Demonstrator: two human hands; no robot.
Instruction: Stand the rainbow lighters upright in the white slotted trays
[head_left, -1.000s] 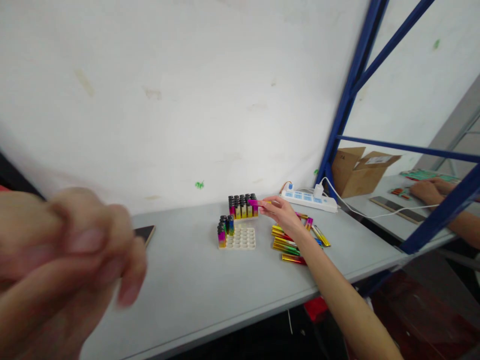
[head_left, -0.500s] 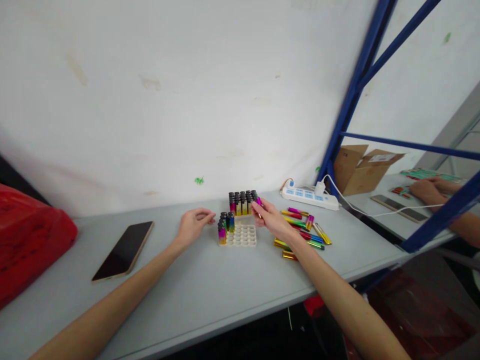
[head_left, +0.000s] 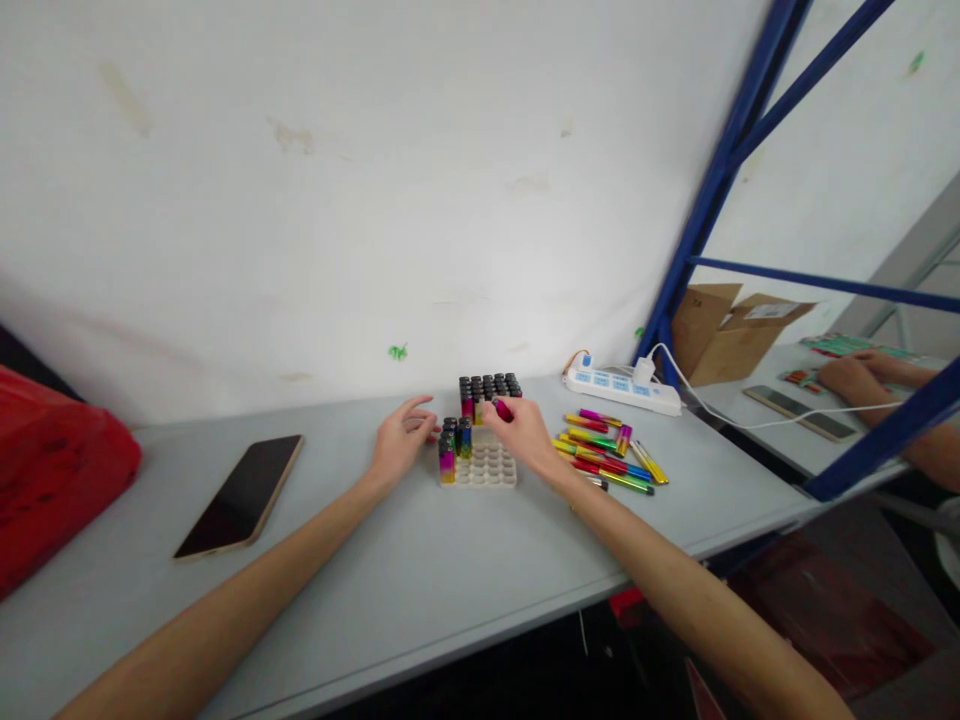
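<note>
One magenta lighter point(head_left: 503, 408) between right hand's point(head_left: 496, 408) fingertips, above tray point(head_left: 499, 482)

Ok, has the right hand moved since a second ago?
Yes, to the left. Against the front white tray, the right hand had its fingertips beyond the right edge; now they are left of that edge, behind the tray.

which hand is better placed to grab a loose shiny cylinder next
Right, probably. The loose shiny coloured cylinders lie nearer the right hand; the left hand is across the pale holed tray. The right grip holds a small purple piece, though, to release first.
</note>
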